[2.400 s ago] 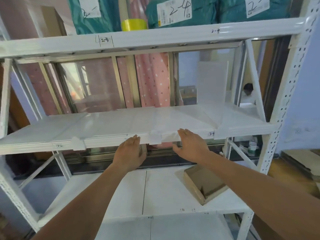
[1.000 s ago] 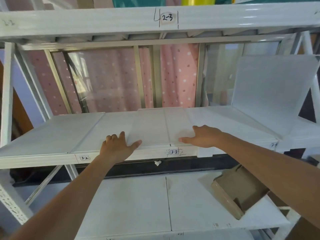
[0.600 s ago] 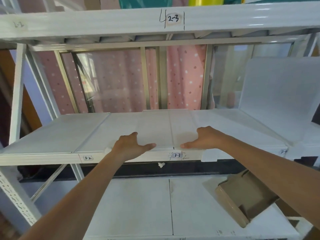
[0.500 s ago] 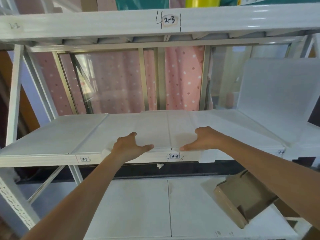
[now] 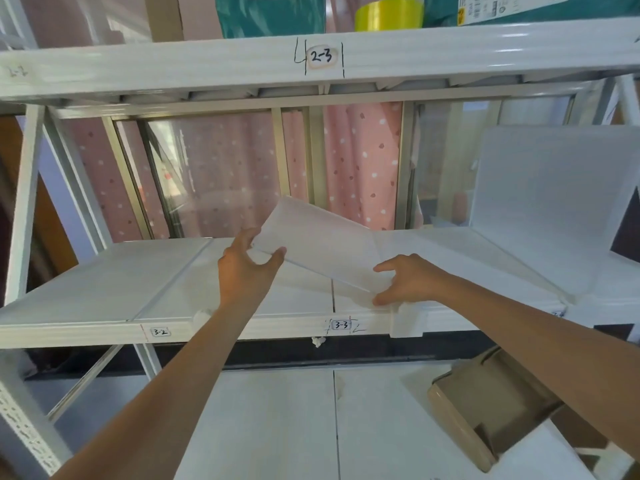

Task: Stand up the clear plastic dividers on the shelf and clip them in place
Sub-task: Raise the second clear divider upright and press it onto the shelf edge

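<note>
On the left, the middle shelf (image 5: 104,289) of the white metal rack is lying bare, with a small label reading 3-2 (image 5: 160,331) stuck on its front edge. Moving right, the left hand (image 5: 244,268) is gripping the raised left edge of a clear plastic divider (image 5: 325,247), thumb in front and fingers behind the sheet. The divider is tilting, its left side lifted off the shelf and its right side down near the shelf surface. A label reading 3-3 (image 5: 341,324) is sitting on the shelf's front edge just below it. The right hand (image 5: 408,280) is pinching the divider's lower right corner at the shelf front, beside a white clip (image 5: 408,322) that is hanging over the front edge. Further right, a second clear divider (image 5: 554,202) is standing upright on the shelf. Below it, a brown cardboard box (image 5: 491,407) is lying tilted on the lower shelf (image 5: 277,427). Overhead, a label reading 2-3 (image 5: 321,57) is marking the upper shelf beam, with a yellow tape roll (image 5: 388,12) sitting above it.
</note>
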The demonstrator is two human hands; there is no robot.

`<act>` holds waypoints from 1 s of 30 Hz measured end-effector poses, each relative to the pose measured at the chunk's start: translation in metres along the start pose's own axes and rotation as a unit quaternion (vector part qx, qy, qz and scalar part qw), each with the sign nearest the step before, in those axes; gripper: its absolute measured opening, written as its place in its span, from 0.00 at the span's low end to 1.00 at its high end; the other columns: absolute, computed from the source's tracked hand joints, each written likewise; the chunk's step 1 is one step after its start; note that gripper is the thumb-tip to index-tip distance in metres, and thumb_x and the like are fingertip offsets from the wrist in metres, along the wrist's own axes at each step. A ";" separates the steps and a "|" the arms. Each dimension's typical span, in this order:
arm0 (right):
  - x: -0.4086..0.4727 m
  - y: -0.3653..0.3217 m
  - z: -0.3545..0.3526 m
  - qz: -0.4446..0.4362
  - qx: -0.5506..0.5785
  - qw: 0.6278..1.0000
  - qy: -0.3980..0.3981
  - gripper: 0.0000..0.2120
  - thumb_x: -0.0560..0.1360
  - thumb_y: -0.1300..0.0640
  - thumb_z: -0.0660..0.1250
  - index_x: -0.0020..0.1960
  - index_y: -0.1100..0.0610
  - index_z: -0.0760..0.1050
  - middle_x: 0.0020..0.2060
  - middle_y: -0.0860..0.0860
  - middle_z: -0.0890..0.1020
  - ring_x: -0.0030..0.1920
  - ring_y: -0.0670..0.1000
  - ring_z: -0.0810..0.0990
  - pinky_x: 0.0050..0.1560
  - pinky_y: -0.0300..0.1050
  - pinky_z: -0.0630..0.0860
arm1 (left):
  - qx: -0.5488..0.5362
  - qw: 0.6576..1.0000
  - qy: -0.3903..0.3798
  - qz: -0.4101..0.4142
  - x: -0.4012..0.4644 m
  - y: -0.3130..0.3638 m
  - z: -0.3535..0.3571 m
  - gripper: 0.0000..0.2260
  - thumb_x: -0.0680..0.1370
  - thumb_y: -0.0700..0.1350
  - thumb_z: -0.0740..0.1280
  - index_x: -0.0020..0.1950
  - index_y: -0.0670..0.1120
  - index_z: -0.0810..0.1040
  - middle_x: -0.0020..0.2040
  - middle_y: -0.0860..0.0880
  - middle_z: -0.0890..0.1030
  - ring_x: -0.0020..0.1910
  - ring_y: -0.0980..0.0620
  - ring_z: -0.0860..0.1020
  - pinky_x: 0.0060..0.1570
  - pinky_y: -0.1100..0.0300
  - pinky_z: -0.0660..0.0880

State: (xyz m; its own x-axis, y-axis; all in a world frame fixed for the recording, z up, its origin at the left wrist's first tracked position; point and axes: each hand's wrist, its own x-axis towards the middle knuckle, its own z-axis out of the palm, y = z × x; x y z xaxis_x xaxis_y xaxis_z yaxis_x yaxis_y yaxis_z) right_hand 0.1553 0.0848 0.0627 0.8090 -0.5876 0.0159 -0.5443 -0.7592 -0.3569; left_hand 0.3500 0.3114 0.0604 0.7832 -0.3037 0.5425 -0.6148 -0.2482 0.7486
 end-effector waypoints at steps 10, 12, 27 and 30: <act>-0.001 0.017 -0.007 -0.003 0.080 0.997 -0.013 0.32 0.70 0.45 0.79 0.72 0.43 0.76 0.58 0.47 0.82 0.53 0.47 0.81 0.53 0.38 0.72 | -0.176 0.983 -0.017 0.052 0.012 0.051 0.031 0.38 0.70 0.54 0.82 0.75 0.57 0.67 0.68 0.56 0.77 0.63 0.56 0.78 0.62 0.55 0.78; -0.002 0.020 -0.008 -0.002 0.093 0.996 -0.007 0.32 0.70 0.45 0.79 0.72 0.43 0.76 0.50 0.44 0.83 0.50 0.45 0.82 0.50 0.37 0.72 | -0.218 0.974 -0.035 0.059 0.016 0.062 0.040 0.41 0.69 0.53 0.83 0.76 0.56 0.65 0.71 0.56 0.76 0.63 0.57 0.79 0.60 0.52 0.80; -0.017 0.045 -0.017 -0.005 0.159 0.986 0.040 0.28 0.67 0.50 0.78 0.67 0.46 0.81 0.46 0.39 0.87 0.48 0.41 0.84 0.58 0.38 0.78 | -0.247 0.941 -0.098 0.211 0.029 0.156 0.086 0.35 0.77 0.46 0.75 0.80 0.57 0.64 0.78 0.58 0.67 0.60 0.65 0.77 0.48 0.65 0.81; -0.021 0.046 -0.012 -0.002 0.181 0.982 0.049 0.28 0.67 0.50 0.78 0.68 0.47 0.81 0.46 0.40 0.88 0.50 0.43 0.84 0.63 0.44 0.78 | -0.238 0.937 -0.111 0.232 0.026 0.161 0.088 0.35 0.77 0.45 0.75 0.80 0.60 0.64 0.71 0.66 0.70 0.62 0.63 0.77 0.52 0.60 0.82</act>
State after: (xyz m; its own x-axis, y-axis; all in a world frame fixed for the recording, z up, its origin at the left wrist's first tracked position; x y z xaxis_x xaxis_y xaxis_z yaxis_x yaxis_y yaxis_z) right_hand 0.1103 0.0588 0.0569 0.7765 -0.6218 0.1017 -0.4122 -0.6235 -0.6643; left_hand 0.2633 0.1826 0.1610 0.3714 -0.4745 0.7981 -0.7318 0.3794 0.5661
